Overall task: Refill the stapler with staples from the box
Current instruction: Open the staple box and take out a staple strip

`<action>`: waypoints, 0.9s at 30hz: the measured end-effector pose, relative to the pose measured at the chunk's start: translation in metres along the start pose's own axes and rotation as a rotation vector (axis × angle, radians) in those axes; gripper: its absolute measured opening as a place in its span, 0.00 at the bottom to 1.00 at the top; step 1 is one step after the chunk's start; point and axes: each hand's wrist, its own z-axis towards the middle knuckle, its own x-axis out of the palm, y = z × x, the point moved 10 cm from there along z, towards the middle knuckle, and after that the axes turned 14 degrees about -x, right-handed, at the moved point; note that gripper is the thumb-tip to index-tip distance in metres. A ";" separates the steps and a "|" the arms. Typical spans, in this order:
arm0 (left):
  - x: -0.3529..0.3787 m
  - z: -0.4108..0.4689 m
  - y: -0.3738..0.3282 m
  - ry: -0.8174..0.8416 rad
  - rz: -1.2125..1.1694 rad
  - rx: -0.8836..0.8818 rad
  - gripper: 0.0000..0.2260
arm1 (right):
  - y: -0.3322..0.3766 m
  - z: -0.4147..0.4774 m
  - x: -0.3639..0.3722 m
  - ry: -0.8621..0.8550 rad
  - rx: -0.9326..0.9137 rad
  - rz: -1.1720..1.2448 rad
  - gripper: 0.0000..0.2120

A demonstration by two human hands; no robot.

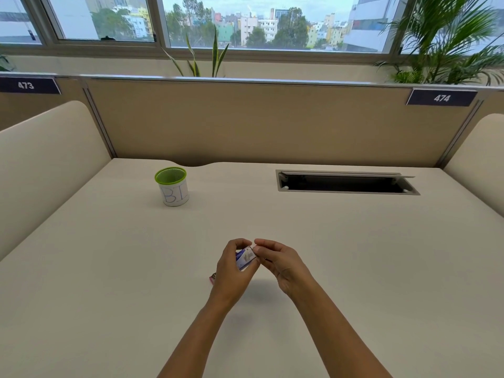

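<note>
My left hand [231,271] holds a small white and blue staple box [245,258] a little above the desk, fingers wrapped around its left side. The fingertips of my right hand [278,261] pinch the box's right end. Whether the box is open I cannot tell. A small pink object [212,277], perhaps the stapler, peeks out on the desk just left of my left hand; most of it is hidden behind the hand.
A white pen cup with a green mesh rim [171,186] stands at the back left of the beige desk [354,268]. An open cable slot [346,182] lies at the back right. Partition panels close off the back and both sides.
</note>
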 end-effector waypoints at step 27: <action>-0.111 0.048 0.083 -0.352 0.346 -0.271 0.16 | -0.032 0.005 -0.035 -0.161 0.102 0.071 0.14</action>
